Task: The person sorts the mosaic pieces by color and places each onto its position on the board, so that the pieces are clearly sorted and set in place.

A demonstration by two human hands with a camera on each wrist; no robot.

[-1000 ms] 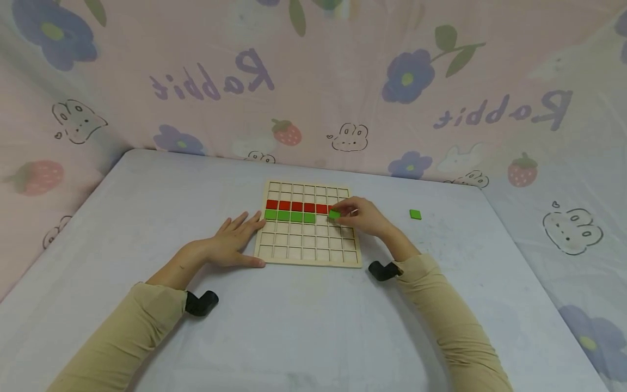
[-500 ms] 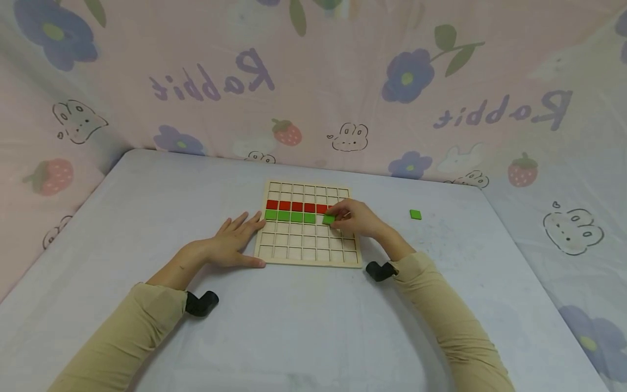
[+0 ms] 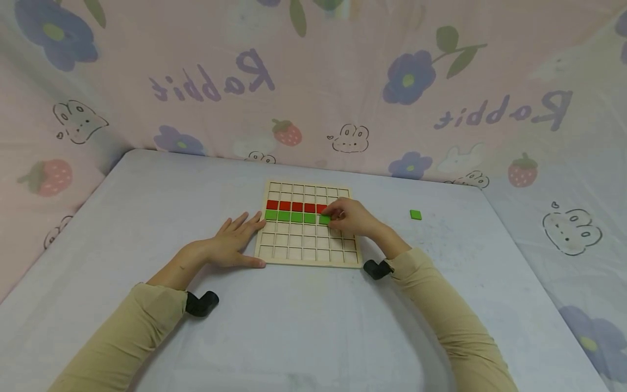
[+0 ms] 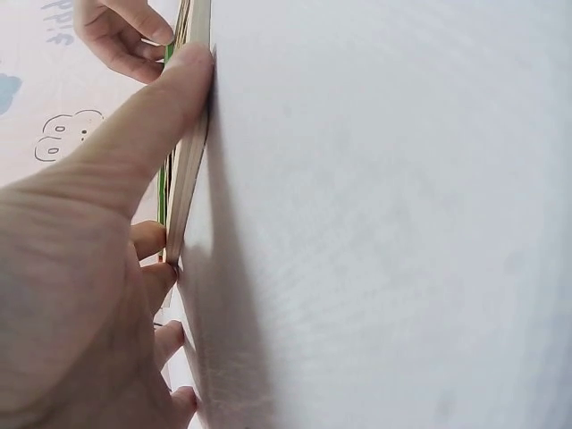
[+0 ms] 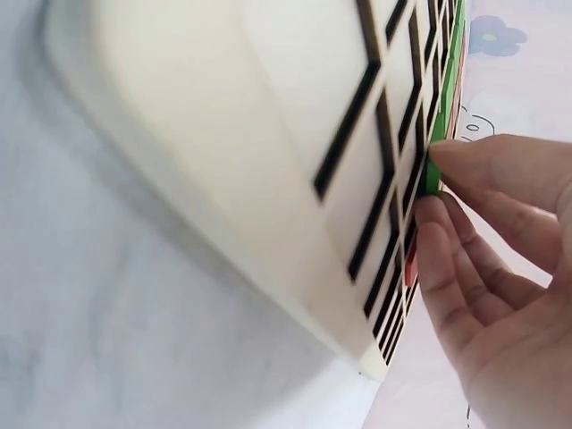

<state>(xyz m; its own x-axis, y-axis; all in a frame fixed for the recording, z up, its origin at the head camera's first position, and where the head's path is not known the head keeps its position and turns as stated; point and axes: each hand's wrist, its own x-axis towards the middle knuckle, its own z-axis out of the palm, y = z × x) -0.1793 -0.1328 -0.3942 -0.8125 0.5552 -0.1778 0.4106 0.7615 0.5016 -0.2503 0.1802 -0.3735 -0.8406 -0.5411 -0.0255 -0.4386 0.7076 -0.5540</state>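
A square wooden grid board (image 3: 295, 253) lies on the white table. Across it runs a row of red tiles (image 3: 296, 206), with a row of green tiles (image 3: 290, 216) just below. My right hand (image 3: 356, 219) pinches another green tile (image 3: 324, 220) between thumb and fingertips, at the right end of the green row. In the right wrist view that green tile (image 5: 433, 175) stands at a cell; whether it sits flat is unclear. The hand covers the red row's right end. My left hand (image 3: 227, 243), fingers spread, touches the board's left edge, its thumb (image 4: 174, 94) at the near corner.
One loose green tile (image 3: 415, 214) lies on the table (image 3: 303, 326) to the right of the board. Behind the table hangs a patterned cloth (image 3: 313, 98). Black wrist-worn devices (image 3: 202, 303) stick out at both sleeves.
The right hand has moved slightly left with the pinched green tile, from above the sixth column to the cell beside the placed green tiles. The left hand has stayed still.
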